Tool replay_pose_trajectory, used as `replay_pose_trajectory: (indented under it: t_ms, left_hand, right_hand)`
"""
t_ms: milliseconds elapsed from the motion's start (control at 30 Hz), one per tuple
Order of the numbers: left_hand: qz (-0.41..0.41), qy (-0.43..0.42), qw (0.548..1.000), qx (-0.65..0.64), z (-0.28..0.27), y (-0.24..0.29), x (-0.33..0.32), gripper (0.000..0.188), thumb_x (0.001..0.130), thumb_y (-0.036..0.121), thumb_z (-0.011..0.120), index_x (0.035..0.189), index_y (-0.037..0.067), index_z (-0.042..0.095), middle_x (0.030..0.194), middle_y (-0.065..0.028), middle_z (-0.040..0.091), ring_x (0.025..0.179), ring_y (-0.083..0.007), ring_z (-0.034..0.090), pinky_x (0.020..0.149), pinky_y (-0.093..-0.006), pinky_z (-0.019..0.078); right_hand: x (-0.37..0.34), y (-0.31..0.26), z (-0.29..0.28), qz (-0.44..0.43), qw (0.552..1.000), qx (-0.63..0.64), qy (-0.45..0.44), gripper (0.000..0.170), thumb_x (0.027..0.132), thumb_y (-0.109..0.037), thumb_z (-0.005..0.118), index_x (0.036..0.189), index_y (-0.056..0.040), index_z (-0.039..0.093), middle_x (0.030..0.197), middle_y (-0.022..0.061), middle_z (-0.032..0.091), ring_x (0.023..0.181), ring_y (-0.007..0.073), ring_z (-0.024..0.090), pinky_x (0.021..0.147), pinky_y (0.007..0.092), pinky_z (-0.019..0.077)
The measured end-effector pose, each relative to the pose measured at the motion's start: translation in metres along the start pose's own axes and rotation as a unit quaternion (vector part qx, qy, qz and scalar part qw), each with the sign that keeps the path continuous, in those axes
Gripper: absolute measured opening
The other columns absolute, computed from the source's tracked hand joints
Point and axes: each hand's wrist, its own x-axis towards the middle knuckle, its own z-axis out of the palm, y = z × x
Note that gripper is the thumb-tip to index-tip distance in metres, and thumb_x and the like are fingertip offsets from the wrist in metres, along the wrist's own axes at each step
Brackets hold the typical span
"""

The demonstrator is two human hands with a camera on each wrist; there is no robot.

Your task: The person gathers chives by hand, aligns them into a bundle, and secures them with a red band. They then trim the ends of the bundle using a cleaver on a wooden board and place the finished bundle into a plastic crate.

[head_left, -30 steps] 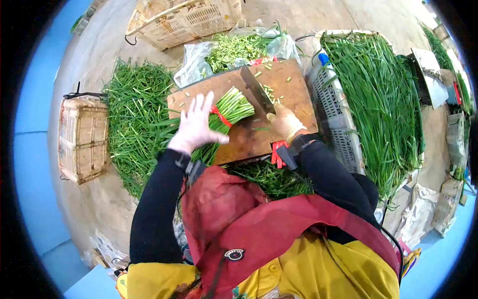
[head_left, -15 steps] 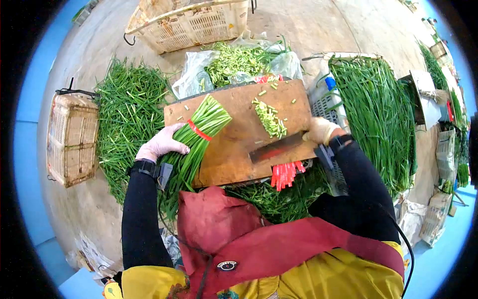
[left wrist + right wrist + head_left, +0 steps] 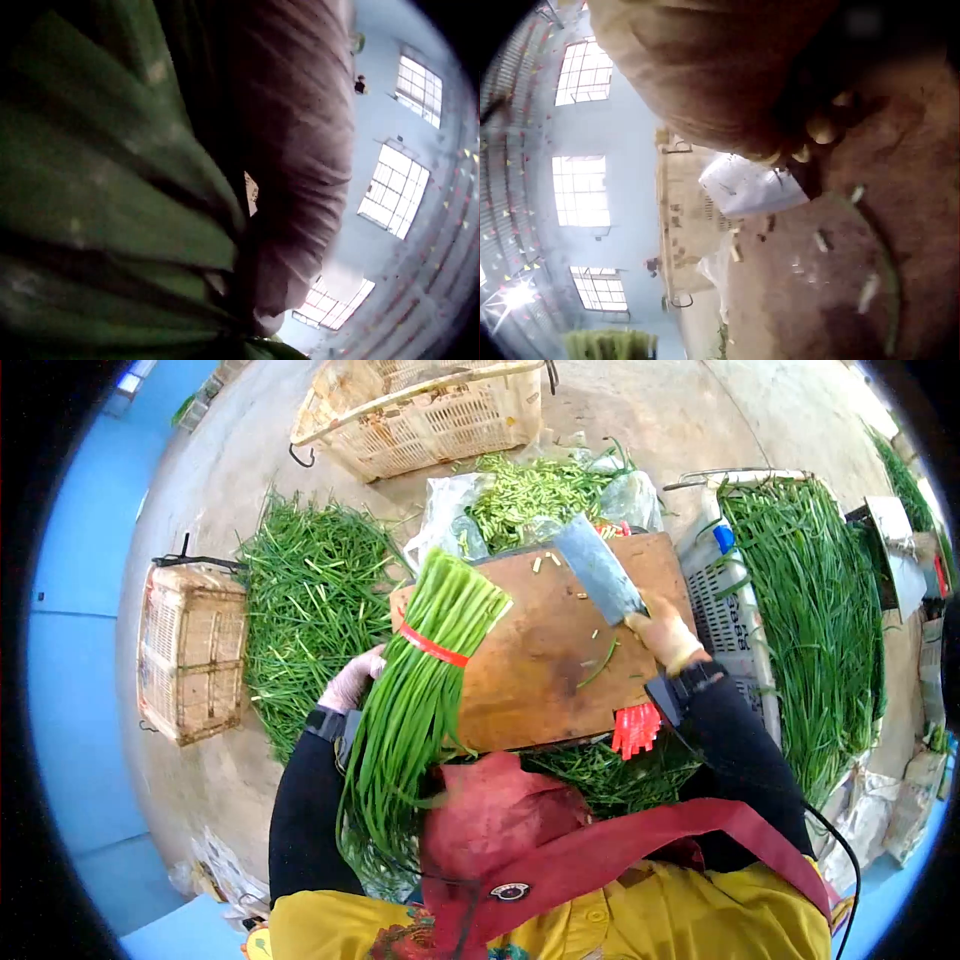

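A thick bunch of garlic chives (image 3: 412,690), bound by a red band (image 3: 434,646), is raised over the left side of the wooden cutting board (image 3: 530,680). My gloved left hand (image 3: 352,678) grips it from the left, its fingers largely hidden behind the leaves. In the left wrist view, the glove (image 3: 300,150) lies right against the green leaves. My gloved right hand (image 3: 662,632) holds a cleaver (image 3: 602,574) by its handle, the broad blade pointing to the board's back edge. A few cut stem ends and one loose leaf (image 3: 600,663) lie on the board.
Behind the board, cut stem pieces (image 3: 540,495) fill a plastic-lined container. A crate of chives (image 3: 800,630) stands right; a chive heap (image 3: 310,600) lies left. Crates (image 3: 430,425) stand behind and far left (image 3: 190,650). Red strips (image 3: 636,730) hang at the board's front edge.
My left hand has gripped the bunch and lifted it off the board. My right hand has swept the cleaver toward the back edge, and most cut pieces have left the board.
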Motion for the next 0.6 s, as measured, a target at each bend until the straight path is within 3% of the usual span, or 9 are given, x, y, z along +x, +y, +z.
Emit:
replay_pose_trajectory:
  t_ms: [100,200,267,333,400,467,500,533,600]
  left_hand:
    - [-0.008,0.020,1.000,-0.007,0.019,-0.001,-0.024,0.068,0.071,0.021,0.067,0.133,-0.002,0.051,0.118,-0.0082,0.065,0.097,-0.0177,0.063,0.088,-0.0321,0.0518]
    - [-0.019,-0.063,0.978,-0.198,0.013,-0.032,-0.024,0.053,0.070,0.018,0.063,0.118,-0.005,0.061,0.104,-0.0139,0.070,0.085,-0.0249,0.068,0.081,-0.0379,0.0567]
    - [-0.023,0.005,0.987,-0.160,-0.002,-0.056,-0.018,0.047,0.069,0.028,0.060,0.103,-0.003,0.068,0.095,-0.0158,0.072,0.075,-0.0300,0.069,0.075,-0.0415,0.0584]
    - [-0.044,0.000,0.983,-0.178,0.033,-0.043,-0.030,0.048,0.069,0.028,0.060,0.106,-0.003,0.067,0.097,-0.0163,0.072,0.078,-0.0308,0.069,0.076,-0.0421,0.0581]
    - [-0.092,-0.005,0.972,-0.217,0.069,-0.028,-0.044,0.053,0.070,0.028,0.060,0.113,-0.002,0.065,0.102,-0.0174,0.071,0.083,-0.0324,0.069,0.079,-0.0432,0.0577]
    - [-0.079,-0.028,0.970,-0.227,0.071,-0.027,-0.053,0.052,0.070,0.026,0.060,0.113,-0.003,0.065,0.102,-0.0183,0.071,0.083,-0.0326,0.070,0.080,-0.0431,0.0578]
    - [-0.070,-0.047,0.968,-0.235,0.067,-0.025,-0.055,0.052,0.070,0.025,0.061,0.113,-0.003,0.065,0.102,-0.0191,0.071,0.083,-0.0328,0.070,0.080,-0.0430,0.0580]
    - [-0.065,-0.066,0.964,-0.248,0.062,-0.030,-0.057,0.051,0.070,0.023,0.061,0.114,-0.003,0.064,0.103,-0.0200,0.070,0.083,-0.0330,0.070,0.080,-0.0429,0.0581]
    - [-0.068,-0.105,0.954,-0.271,0.050,-0.044,-0.054,0.051,0.070,0.020,0.062,0.114,-0.004,0.064,0.103,-0.0217,0.070,0.083,-0.0334,0.070,0.081,-0.0427,0.0583]
  right_hand:
    - [-0.030,0.005,0.003,-0.127,0.968,-0.150,0.156,0.048,0.079,-0.001,0.064,0.127,-0.0041,0.059,0.112,0.0204,0.066,0.106,0.0327,0.062,0.092,0.0369,0.0475]
    - [-0.045,-0.046,0.004,-0.314,0.933,-0.029,0.174,0.048,0.079,0.003,0.061,0.126,-0.0040,0.059,0.118,0.0168,0.064,0.109,0.0273,0.061,0.097,0.0368,0.0450]
    - [-0.084,-0.125,0.006,-0.315,0.934,0.162,-0.045,0.047,0.079,0.001,0.064,0.126,-0.0040,0.060,0.121,0.0147,0.063,0.109,0.0277,0.060,0.096,0.0368,0.0455]
    - [-0.090,-0.162,0.035,-0.552,0.815,0.152,-0.091,0.029,0.078,-0.007,0.069,0.106,-0.0069,0.067,0.095,0.0111,0.068,0.089,0.0266,0.065,0.081,0.0356,0.0514]
    - [-0.077,-0.154,0.031,-0.517,0.851,0.071,-0.058,0.014,0.079,-0.015,0.069,0.091,-0.0067,0.067,0.093,0.0109,0.068,0.083,0.0257,0.065,0.072,0.0370,0.0519]
    - [-0.027,-0.156,-0.034,-0.171,0.936,-0.304,-0.045,0.065,0.077,-0.029,0.075,0.130,-0.0012,0.052,0.106,0.0184,0.066,0.099,0.0308,0.062,0.088,0.0378,0.0505]
    - [-0.025,-0.154,-0.022,-0.139,0.923,-0.316,0.170,0.038,0.084,-0.022,0.062,0.116,-0.0017,0.062,0.098,0.0134,0.068,0.093,0.0249,0.065,0.084,0.0342,0.0500]
    - [-0.027,-0.145,-0.027,-0.351,0.812,-0.323,0.335,0.043,0.084,-0.024,0.062,0.120,-0.0005,0.061,0.105,0.0137,0.069,0.097,0.0267,0.065,0.091,0.0364,0.0485]
    - [-0.045,-0.153,-0.020,-0.430,0.892,0.003,0.138,0.046,0.080,-0.016,0.069,0.124,-0.0053,0.062,0.111,0.0190,0.068,0.094,0.0327,0.067,0.083,0.0375,0.0533]
